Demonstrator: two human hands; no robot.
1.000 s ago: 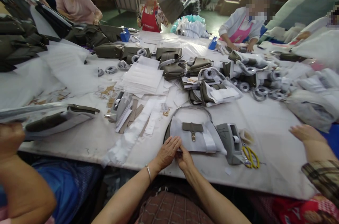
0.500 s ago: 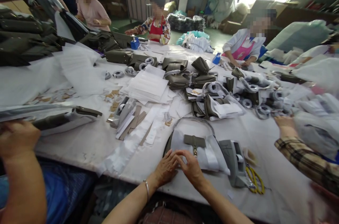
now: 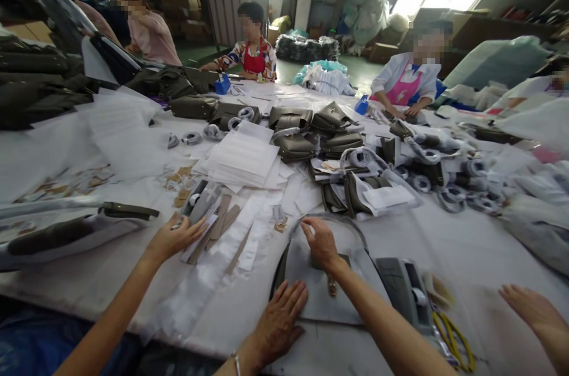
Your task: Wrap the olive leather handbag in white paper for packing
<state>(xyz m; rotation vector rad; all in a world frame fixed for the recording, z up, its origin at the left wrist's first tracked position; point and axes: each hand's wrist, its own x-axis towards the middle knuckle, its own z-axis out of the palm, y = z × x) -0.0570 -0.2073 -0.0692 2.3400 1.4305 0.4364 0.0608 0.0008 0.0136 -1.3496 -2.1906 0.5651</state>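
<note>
A dark olive handbag [image 3: 278,272] with white foam sheeting [image 3: 311,287] over its front lies on the table before me. My left hand [image 3: 282,316] rests flat on the sheeting at the bag's lower left, fingers stretched and holding nothing. At the top of the bag, by the base of the plastic-wrapped handle [image 3: 362,233], my right hand [image 3: 319,239] has its thumb and fingers pinched together. What lies in that pinch is too small to make out. My right forearm crosses the gold clasp area [image 3: 332,286] and partly covers the flap.
Right of the bag stands a grey tape dispenser [image 3: 406,287], with yellow-handled scissors [image 3: 456,337] beside it. A co-worker's hand [image 3: 180,236] is at another dispenser [image 3: 202,201]; another person's hand [image 3: 528,305] enters from the right. Wrapped bags [image 3: 377,186] and a foam-sheet stack [image 3: 242,156] lie beyond.
My right hand has moved up from the bag's lower edge to its top. My left hand has flattened on the sheeting. The left co-worker's hand has reached in to the far dispenser.
</note>
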